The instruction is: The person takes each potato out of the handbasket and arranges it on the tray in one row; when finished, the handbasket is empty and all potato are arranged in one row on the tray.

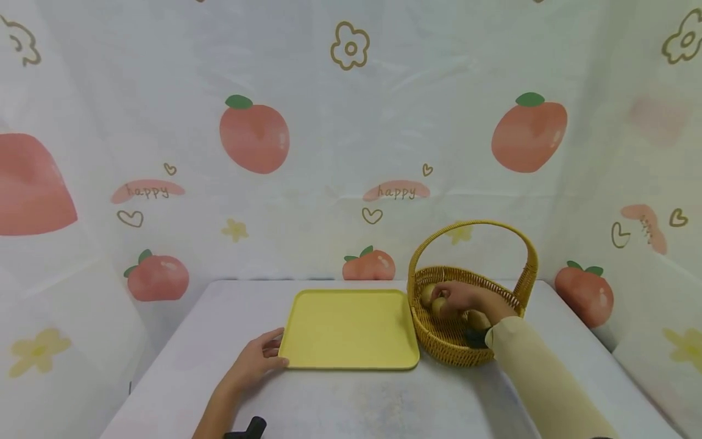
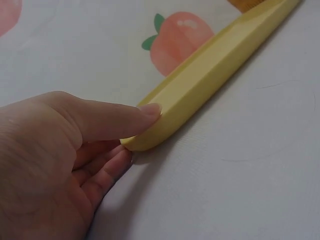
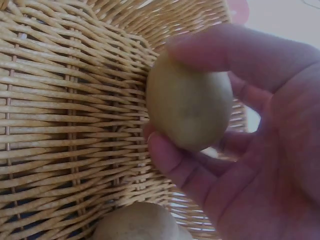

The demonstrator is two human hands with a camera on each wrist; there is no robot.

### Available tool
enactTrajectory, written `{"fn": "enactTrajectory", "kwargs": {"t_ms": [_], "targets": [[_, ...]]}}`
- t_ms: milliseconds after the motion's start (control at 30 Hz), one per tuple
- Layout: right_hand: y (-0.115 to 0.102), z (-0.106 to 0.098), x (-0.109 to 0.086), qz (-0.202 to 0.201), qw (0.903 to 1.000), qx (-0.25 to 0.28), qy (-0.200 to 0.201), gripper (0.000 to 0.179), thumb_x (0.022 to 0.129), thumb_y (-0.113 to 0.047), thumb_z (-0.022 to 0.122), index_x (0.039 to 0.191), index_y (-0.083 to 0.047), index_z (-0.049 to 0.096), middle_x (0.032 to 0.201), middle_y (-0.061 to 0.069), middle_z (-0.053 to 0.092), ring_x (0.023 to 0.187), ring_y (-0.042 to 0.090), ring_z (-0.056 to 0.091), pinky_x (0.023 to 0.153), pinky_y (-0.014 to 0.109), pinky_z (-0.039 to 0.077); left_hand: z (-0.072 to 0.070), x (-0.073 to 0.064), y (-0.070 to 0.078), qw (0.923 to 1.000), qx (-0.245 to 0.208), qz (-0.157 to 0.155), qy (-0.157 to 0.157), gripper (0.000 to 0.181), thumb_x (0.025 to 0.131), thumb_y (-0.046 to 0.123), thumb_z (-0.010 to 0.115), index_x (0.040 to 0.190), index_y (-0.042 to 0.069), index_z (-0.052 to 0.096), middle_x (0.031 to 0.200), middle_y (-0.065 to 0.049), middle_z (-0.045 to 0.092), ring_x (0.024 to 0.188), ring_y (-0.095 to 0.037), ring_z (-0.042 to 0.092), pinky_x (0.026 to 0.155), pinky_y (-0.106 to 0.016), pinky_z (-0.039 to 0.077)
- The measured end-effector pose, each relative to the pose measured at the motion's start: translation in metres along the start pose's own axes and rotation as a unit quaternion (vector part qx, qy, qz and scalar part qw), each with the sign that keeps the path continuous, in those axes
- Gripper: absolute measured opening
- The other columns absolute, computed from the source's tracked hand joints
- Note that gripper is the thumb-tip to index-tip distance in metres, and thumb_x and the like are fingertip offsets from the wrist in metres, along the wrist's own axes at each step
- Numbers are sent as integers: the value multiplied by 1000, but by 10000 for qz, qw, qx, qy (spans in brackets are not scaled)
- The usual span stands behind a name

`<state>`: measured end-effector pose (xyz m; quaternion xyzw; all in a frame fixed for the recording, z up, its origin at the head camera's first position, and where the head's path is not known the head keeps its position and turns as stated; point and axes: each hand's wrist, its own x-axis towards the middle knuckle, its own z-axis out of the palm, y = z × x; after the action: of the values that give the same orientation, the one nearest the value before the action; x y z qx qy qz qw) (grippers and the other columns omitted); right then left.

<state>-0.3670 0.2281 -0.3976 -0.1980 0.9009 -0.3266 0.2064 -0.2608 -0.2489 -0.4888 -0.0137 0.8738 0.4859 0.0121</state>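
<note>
1. A tan potato [image 3: 190, 105] is inside the wicker basket [image 1: 446, 355], toward its left side.
2. The right hand [image 1: 463, 297] has its grip clamped round it.
3. Another potato [image 3: 137, 222] lies nearby.
4. Just left, a yellow tray [image 1: 351, 329] rests on the white table [image 1: 340, 396].
5. The left hand's [image 1: 255, 361] grip pinches its near left corner.

Plain yellow tray [image 1: 351, 329], tan woven basket [image 1: 446, 353], white fruit-printed backdrop [image 1: 351, 122]
</note>
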Motion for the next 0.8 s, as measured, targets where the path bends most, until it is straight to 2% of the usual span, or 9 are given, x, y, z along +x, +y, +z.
{"fn": "enactTrajectory", "kwargs": {"t_ms": [67, 233, 333, 433, 567, 667, 800], "targets": [[1, -2, -2, -173, 9996, 223, 101, 41, 75, -1, 67, 115, -1, 59, 94, 12, 53, 67, 17, 48, 58, 32, 45, 0, 0, 1, 10000, 36, 24, -35, 75, 72, 5, 82, 138, -4, 49, 117, -15, 63, 104, -29, 64, 87, -39, 55], [-1, -6, -12, -511, 9965, 530, 408, 43, 82, -4, 65, 125, 1, 59, 122, 22, 50, 77, 24, 57, 64, 43, 55, 1, 0, 2, 9997, 235, 26, -60, 76, 71, 9, 84, 137, -5, 49, 117, -14, 63, 104, -29, 64, 89, -40, 54], [-5, -8, -21, -692, 9942, 643, 520, 43, 86, -6, 66, 128, 1, 58, 127, 22, 51, 77, 25, 59, 68, 47, 57, 2, 0, 2, 9994, 336, 1, -37, 77, 71, 11, 85, 138, -5, 49, 118, -14, 63, 105, -29, 64, 90, -42, 53], [-11, -9, -30, -959, 9915, 605, 643, 43, 86, -6, 69, 127, 0, 59, 123, 20, 53, 76, 24, 58, 68, 50, 57, 3, 1, 3, 9993, 361, -18, -17, 79, 71, 12, 85, 138, -5, 48, 118, -14, 62, 104, -29, 64, 90, -43, 53], [-19, -9, -45, -1335, 9870, 147, 880, 50, 79, -4, 74, 127, -3, 59, 121, 18, 55, 80, 22, 55, 67, 40, 53, 4, 2, 3, 9992, 391, -14, -40, 79, 71, 13, 85, 138, -5, 48, 118, -14, 62, 103, -29, 64, 90, -44, 53], [-25, -5, -57, -1330, 9867, 12, 930, 56, 76, -2, 76, 129, -7, 58, 126, 16, 55, 83, 22, 53, 67, 32, 48, 3, 1, 3, 9993, 380, 31, -66, 79, 71, 14, 85, 138, -6, 48, 117, -14, 63, 103, -29, 64, 90, -44, 53], [-35, 4, -68, -1345, 9868, 80, 897, 56, 78, -5, 77, 131, -9, 58, 128, 15, 54, 94, 27, 56, 72, 33, 50, 1, -1, 5, 9994, 336, 69, -70, 79, 71, 13, 85, 138, -7, 48, 117, -14, 63, 103, -29, 63, 91, -45, 52]]}}
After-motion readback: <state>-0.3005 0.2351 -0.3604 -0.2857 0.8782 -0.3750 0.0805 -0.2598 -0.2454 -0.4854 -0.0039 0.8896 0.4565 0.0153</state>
